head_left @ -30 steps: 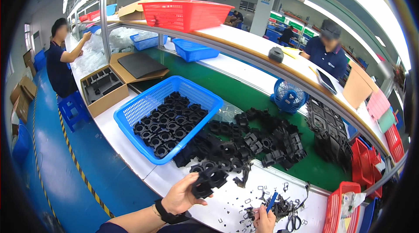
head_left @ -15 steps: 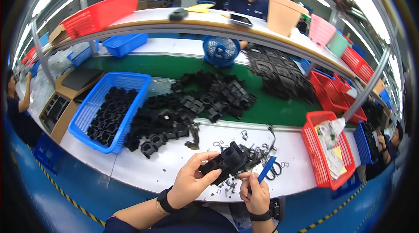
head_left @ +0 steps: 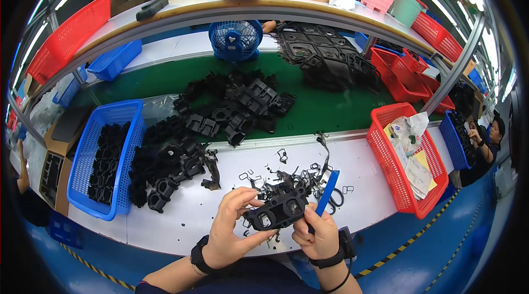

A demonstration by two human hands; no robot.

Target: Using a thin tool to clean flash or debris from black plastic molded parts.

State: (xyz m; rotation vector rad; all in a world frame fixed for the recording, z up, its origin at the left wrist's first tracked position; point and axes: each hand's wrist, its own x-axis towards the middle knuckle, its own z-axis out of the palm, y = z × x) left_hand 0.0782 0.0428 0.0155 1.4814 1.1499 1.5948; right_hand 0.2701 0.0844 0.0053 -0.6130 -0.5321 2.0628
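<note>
Over the front of the white table [head_left: 363,167], my left hand [head_left: 226,233] grips the left end of a black plastic part [head_left: 284,210] between thumb and fingers. Two rounded openings show on its upper face. My right hand [head_left: 319,237] is closed around a slim blue tool [head_left: 329,190] that points up and away; its working end is hidden. The right fingers also meet the part's right end. Behind the part lie small black plastic scraps [head_left: 270,185], with black loops [head_left: 337,199] to the right. A heap of similar black parts [head_left: 165,170] sits farther left.
A blue basket [head_left: 139,128] of black parts stands left, a red basket [head_left: 374,137] with papers right. More black parts [head_left: 248,101] lie on the green surface [head_left: 314,109]. A blue fan [head_left: 236,40] stands under the raised shelf [head_left: 193,10]. Other people work across and right.
The black part has turned, so its face with two openings now shows. My right hand has come up against its right end, with the blue tool more upright. The view has shifted.
</note>
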